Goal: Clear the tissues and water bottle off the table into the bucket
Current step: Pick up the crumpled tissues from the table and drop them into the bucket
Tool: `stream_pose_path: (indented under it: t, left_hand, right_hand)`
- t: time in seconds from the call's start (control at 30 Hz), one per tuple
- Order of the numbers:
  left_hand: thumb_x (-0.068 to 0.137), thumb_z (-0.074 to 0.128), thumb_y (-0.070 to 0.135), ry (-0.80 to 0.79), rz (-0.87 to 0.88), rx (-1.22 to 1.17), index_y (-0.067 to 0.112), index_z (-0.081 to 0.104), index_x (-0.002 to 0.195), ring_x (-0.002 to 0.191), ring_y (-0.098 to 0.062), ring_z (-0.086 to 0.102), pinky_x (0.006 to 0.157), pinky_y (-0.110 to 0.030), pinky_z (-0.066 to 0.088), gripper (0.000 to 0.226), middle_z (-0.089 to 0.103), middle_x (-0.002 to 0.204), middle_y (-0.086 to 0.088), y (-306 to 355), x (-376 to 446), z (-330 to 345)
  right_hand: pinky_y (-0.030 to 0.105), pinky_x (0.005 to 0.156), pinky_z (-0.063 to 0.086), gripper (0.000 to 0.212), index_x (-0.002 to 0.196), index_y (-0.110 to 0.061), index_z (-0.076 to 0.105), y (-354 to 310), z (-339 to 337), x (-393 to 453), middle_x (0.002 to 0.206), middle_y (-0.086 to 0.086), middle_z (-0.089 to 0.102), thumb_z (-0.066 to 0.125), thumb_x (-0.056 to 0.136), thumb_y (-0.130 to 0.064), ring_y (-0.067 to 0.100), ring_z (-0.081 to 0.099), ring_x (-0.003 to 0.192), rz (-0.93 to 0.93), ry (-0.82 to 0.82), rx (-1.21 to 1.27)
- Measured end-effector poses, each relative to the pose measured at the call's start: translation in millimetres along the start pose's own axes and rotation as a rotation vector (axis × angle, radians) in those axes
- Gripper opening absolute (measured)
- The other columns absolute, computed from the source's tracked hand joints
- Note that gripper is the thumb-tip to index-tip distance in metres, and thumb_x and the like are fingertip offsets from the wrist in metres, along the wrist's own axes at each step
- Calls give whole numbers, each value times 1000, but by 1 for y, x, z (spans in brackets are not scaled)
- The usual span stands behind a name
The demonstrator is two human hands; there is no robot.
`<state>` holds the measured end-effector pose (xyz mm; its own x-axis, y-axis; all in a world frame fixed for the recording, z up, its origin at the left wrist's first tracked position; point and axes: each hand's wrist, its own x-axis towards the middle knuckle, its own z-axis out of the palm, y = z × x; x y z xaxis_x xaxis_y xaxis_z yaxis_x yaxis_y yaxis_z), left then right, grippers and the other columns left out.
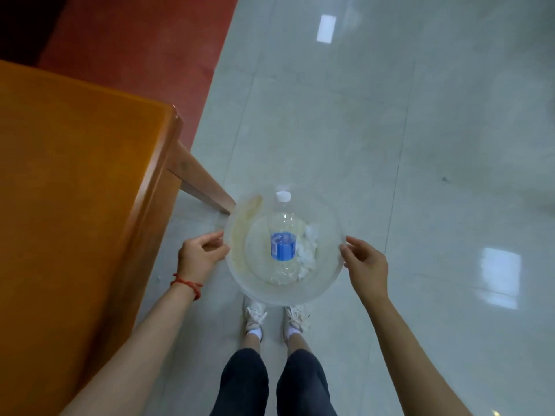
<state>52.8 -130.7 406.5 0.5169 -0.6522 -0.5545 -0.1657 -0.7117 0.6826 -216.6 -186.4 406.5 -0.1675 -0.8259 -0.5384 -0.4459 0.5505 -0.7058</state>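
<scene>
Left hand (201, 254) and right hand (365, 263) seemingly grip bucket (327, 283) rim; tiled floor (420, 145).

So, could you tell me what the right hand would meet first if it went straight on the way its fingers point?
Most likely the bucket rim; the right hand already sits at it, though actual contact is unclear.

Even, soft overhead light; white glare patches gleam on the glossy floor (420, 145). The top left corner is dark. Straight lines bow near the edges; detail is slightly soft.
</scene>
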Motion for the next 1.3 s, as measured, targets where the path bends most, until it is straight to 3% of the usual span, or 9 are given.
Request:
stream_pose_path:
  t: [0.13, 0.2, 0.27, 0.5, 0.67, 0.93, 1.07, 1.2, 1.3]
  left_hand:
    - [72, 70, -3, 24, -14, 5, -5, 60, 113, 81, -19, 59, 80, -26, 54, 43, 64, 95, -12, -43, 40, 35]
    - [71, 69, -5, 22, -26, 3, -5, 60, 113, 67, -3, 60, 67, -8, 50, 43, 63, 92, -11, -66, 59, 50]
    - [71, 69, -6, 22, -53, -23, -5, 59, 114, 55, 12, 57, 66, -3, 48, 44, 62, 90, -11, -91, 79, 63]
    - [71, 70, -4, 37, -115, -15, -4, 60, 113, 57, 11, 57, 69, -11, 52, 43, 64, 89, -12, -163, 137, 93]
    - [70, 70, -4, 24, -138, 26, -1, 63, 111, 84, -23, 60, 90, -41, 51, 42, 66, 90, -14, -199, 168, 111]
    - [73, 68, -2, 56, -158, 42, 2, 62, 114, 89, -21, 62, 81, -28, 54, 42, 66, 100, -8, -247, 224, 136]
    - [73, 68, -2, 98, -200, -13, 2, 62, 113, 77, -8, 63, 70, -13, 54, 41, 65, 99, -5, -262, 240, 147]
    - [74, 68, -2, 97, -231, -39, 3, 62, 114, 90, -20, 62, 87, -30, 50, 41, 65, 99, -4, -269, 246, 151]
    - [75, 66, -3, 69, -243, -42, 3, 60, 117, 91, -20, 61, 88, -30, 48, 42, 64, 102, -5, -275, 248, 152]
  right_hand:
    - [39, 83, 54, 25, 107, -14, 67, 40, 30, 46, 87, 4, 71, 61, 84, -17, 16, 65, 80, 31, -20, -13]
    - [37, 82, 54, 24, 107, -14, 67, 58, 45, 67, 86, 3, 70, 61, 84, -18, 15, 65, 80, 36, -35, -29]
    - [36, 82, 54, 24, 107, -15, 67, 77, 61, 88, 87, 1, 70, 61, 84, -19, 14, 65, 81, 35, -48, -45]
    - [33, 81, 54, 23, 106, -15, 67, 138, 121, 140, 84, 0, 69, 62, 84, -20, 12, 65, 78, 34, -105, -90]
    - [35, 84, 54, 23, 107, -14, 67, 174, 161, 170, 84, 0, 67, 62, 84, -18, 12, 65, 78, 45, -128, -101]
    - [43, 86, 54, 26, 108, -16, 66, 222, 217, 205, 88, 3, 69, 62, 83, -18, 17, 66, 84, 115, -127, -49]
    - [45, 86, 54, 27, 110, -16, 65, 234, 236, 216, 93, 4, 69, 61, 84, -17, 18, 66, 86, 150, -124, -26]
    - [45, 87, 53, 29, 115, -14, 62, 241, 248, 222, 95, 3, 66, 59, 85, -15, 18, 64, 87, 160, -143, -34]
    - [46, 87, 53, 29, 114, -14, 62, 246, 252, 224, 95, 4, 66, 59, 85, -14, 19, 65, 89, 171, -147, -35]
